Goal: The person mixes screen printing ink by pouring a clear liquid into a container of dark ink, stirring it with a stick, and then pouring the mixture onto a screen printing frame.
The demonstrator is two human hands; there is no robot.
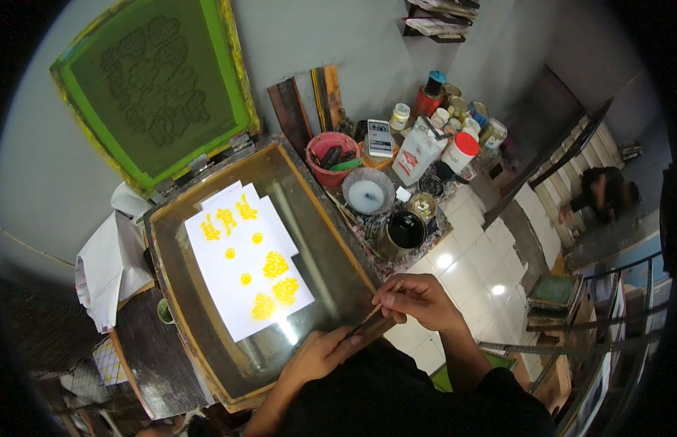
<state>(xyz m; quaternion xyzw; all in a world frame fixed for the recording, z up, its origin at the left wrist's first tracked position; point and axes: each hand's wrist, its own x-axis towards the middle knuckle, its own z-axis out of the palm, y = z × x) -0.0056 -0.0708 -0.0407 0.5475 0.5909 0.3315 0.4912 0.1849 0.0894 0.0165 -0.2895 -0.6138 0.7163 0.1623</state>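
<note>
My right hand point(420, 300) pinches a thin wooden stick point(374, 312), which slants down toward my left hand and has a dark lower end like a fine brush. My left hand point(325, 355) is closed around that dark end, at the near edge of a glass-topped table with a wooden frame point(359, 256). Beyond my hands, overlapping white paper sheets point(226, 288) lie on the glass, bearing yellow printed shapes and dots. A screen-printing frame with a green border point(233, 87) stands raised on hinges at the table's far edge.
Right of the table are a pink tub of tools point(327, 171), a bowl of pale liquid point(369, 195), a jar of dark liquid point(405, 231), a white jug point(418, 156) and a phone point(380, 138). White paper point(109, 262) is stacked left. Another person point(604, 193) is by the stairs.
</note>
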